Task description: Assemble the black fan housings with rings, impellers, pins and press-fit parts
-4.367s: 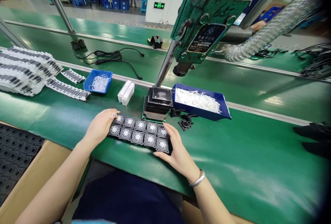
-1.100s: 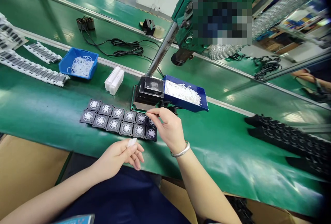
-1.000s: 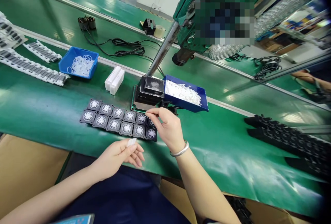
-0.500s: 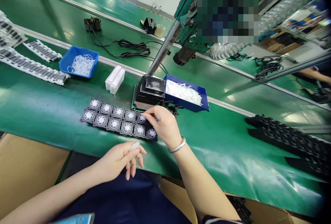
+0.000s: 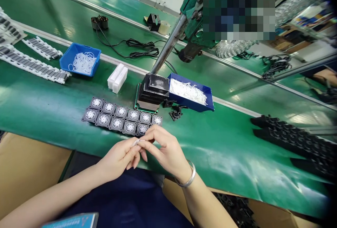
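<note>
Left hand (image 5: 116, 157) and right hand (image 5: 167, 149) are pinching a white piece (image 5: 136, 142), my grips nearly closed; just beyond, fan rows (image 5: 117, 123) are stretching left-to-right, nearer my right hand.

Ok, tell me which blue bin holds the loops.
The lighter bin, at the picture's left: it holds white loops, while the darker bin holds thin strips.

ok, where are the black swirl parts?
Left of centre in head view: the black swirl parts sit in two rows beyond the left hand, front-left of press base.
</note>
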